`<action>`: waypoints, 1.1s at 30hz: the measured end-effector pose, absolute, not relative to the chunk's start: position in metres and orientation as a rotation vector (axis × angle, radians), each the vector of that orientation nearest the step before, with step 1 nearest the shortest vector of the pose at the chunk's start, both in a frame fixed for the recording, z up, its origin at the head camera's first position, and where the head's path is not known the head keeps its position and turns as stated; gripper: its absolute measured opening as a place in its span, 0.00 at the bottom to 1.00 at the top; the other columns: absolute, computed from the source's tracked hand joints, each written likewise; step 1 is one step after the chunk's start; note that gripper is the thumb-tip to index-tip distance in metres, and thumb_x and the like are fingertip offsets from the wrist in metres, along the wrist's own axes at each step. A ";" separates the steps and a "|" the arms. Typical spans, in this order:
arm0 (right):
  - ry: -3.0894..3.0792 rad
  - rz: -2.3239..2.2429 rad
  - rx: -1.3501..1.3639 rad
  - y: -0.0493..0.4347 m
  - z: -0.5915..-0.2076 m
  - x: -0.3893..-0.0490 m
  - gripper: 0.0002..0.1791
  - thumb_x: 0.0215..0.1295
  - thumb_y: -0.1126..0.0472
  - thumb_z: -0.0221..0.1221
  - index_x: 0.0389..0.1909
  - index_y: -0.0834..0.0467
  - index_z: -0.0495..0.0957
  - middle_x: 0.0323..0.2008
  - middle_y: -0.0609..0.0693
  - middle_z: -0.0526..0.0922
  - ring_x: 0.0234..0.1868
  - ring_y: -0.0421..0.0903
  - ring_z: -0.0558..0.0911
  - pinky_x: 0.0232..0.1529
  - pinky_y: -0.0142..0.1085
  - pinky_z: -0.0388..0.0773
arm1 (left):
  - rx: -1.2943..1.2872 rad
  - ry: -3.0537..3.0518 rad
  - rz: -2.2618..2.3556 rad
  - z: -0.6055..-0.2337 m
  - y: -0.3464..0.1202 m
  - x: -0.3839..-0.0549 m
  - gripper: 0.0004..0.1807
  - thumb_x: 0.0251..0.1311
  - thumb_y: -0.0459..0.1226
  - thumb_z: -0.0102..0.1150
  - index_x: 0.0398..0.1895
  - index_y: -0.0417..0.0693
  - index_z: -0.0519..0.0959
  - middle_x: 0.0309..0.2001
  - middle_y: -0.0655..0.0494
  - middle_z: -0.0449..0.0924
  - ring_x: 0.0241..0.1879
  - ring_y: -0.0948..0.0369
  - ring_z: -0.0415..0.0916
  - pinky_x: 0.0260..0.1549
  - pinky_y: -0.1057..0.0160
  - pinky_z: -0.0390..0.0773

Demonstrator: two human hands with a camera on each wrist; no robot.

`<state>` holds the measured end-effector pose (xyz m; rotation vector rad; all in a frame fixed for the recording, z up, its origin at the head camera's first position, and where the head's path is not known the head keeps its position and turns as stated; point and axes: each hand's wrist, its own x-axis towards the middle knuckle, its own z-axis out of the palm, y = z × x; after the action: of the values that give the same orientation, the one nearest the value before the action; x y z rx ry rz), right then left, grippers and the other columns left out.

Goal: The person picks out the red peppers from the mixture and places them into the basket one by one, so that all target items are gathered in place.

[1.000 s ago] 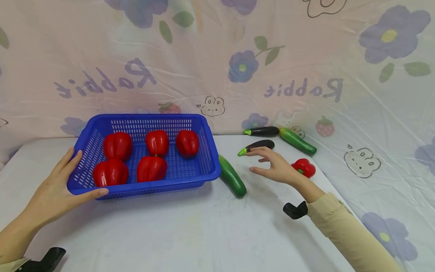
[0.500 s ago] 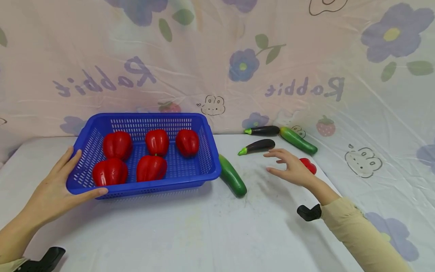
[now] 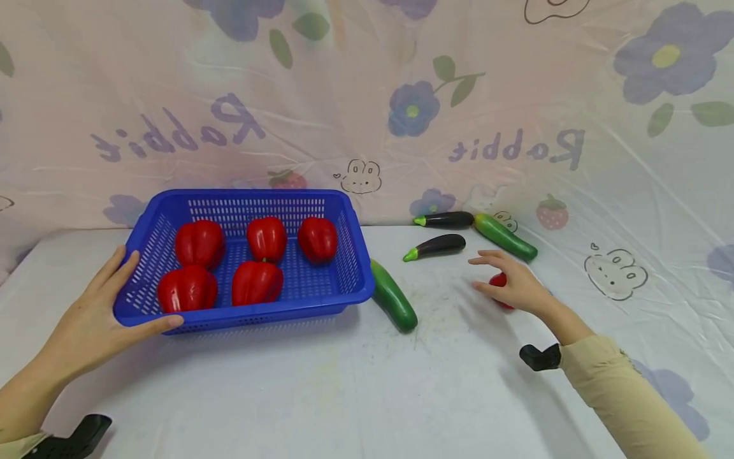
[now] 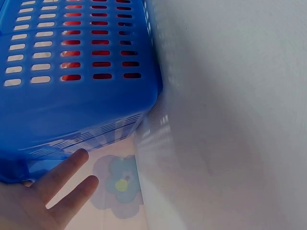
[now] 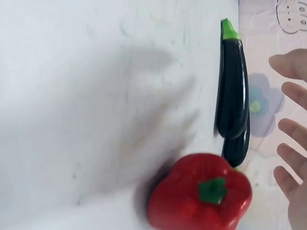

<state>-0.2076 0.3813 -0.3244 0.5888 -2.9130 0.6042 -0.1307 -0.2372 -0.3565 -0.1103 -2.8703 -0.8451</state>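
My left hand (image 3: 97, 322) rests on the left front corner of a blue plastic basket (image 3: 309, 305), its fingers straight along the side and the thumb over the front rim. Inside lie several red bell peppers (image 3: 257, 282). My right hand (image 3: 518, 287), fingers spread and holding nothing, hovers above another red bell pepper (image 5: 187, 203) at the right of the table. In the head view the hand partly covers this pepper; the right wrist view shows its green stem. Beyond the fingertips lies a dark eggplant (image 3: 438, 246) with a green cap.
A second eggplant (image 3: 447, 220) and a green zucchini (image 3: 504, 237) lie end to end at the back right. Another zucchini (image 3: 394, 299) lies against the basket's right side. A patterned cloth (image 3: 367, 95) hangs directly behind the white table (image 3: 321, 395).
My right hand has moved rightward, away from the near eggplant and over the lone red bell pepper. The left hand and the basket have stayed in place.
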 end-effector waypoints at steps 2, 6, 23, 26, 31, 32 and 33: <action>-2.914 0.600 0.588 0.387 -0.325 -0.208 0.23 0.57 0.60 0.66 0.55 0.59 0.78 0.62 0.63 0.70 0.63 0.64 0.67 0.60 0.64 0.66 | -0.112 -2.867 -0.846 -0.356 -0.237 -0.131 0.63 0.48 0.56 0.67 0.76 0.44 0.36 0.77 0.45 0.23 0.71 0.30 0.31 0.50 0.19 0.49; -2.922 0.609 0.572 0.398 -0.327 -0.208 0.22 0.58 0.63 0.65 0.55 0.60 0.78 0.63 0.65 0.69 0.63 0.66 0.64 0.56 0.67 0.68 | -0.115 -2.864 -0.845 -0.355 -0.237 -0.131 0.63 0.48 0.56 0.67 0.76 0.44 0.37 0.77 0.45 0.24 0.71 0.30 0.31 0.50 0.19 0.49; -3.009 0.592 0.417 0.423 -0.334 -0.206 0.27 0.58 0.58 0.64 0.59 0.61 0.73 0.67 0.68 0.60 0.64 0.68 0.60 0.53 0.68 0.71 | -0.106 -2.874 -0.841 -0.357 -0.238 -0.132 0.63 0.48 0.57 0.67 0.76 0.45 0.36 0.77 0.45 0.24 0.71 0.30 0.31 0.49 0.19 0.51; -3.039 0.588 0.375 0.426 -0.335 -0.206 0.32 0.57 0.56 0.65 0.63 0.61 0.70 0.68 0.69 0.57 0.64 0.69 0.58 0.51 0.68 0.73 | -0.109 -2.868 -0.852 -0.357 -0.238 -0.132 0.63 0.48 0.56 0.67 0.76 0.45 0.37 0.77 0.44 0.24 0.71 0.30 0.31 0.50 0.19 0.50; -3.082 0.609 0.312 0.431 -0.336 -0.205 0.38 0.57 0.51 0.65 0.67 0.60 0.65 0.69 0.70 0.53 0.64 0.70 0.58 0.49 0.66 0.75 | -0.111 -2.863 -0.860 -0.357 -0.238 -0.132 0.63 0.48 0.56 0.67 0.76 0.45 0.37 0.77 0.45 0.24 0.71 0.30 0.31 0.52 0.20 0.48; -3.089 0.615 0.301 0.433 -0.336 -0.205 0.38 0.58 0.51 0.65 0.67 0.60 0.64 0.70 0.70 0.52 0.64 0.70 0.59 0.50 0.66 0.75 | -0.112 -2.863 -0.859 -0.357 -0.238 -0.132 0.63 0.48 0.56 0.67 0.76 0.45 0.37 0.77 0.45 0.23 0.71 0.30 0.31 0.52 0.20 0.48; -3.098 0.618 0.289 0.434 -0.337 -0.205 0.39 0.58 0.50 0.64 0.68 0.59 0.63 0.70 0.70 0.52 0.64 0.70 0.59 0.50 0.65 0.75 | -0.111 -2.863 -0.860 -0.357 -0.238 -0.132 0.63 0.48 0.56 0.67 0.76 0.45 0.37 0.77 0.45 0.23 0.71 0.30 0.31 0.52 0.20 0.48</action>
<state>-0.2047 0.4339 -0.3366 0.2888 -3.0976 0.6176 -0.1318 -0.2383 -0.3570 -0.1110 -2.8633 -0.8600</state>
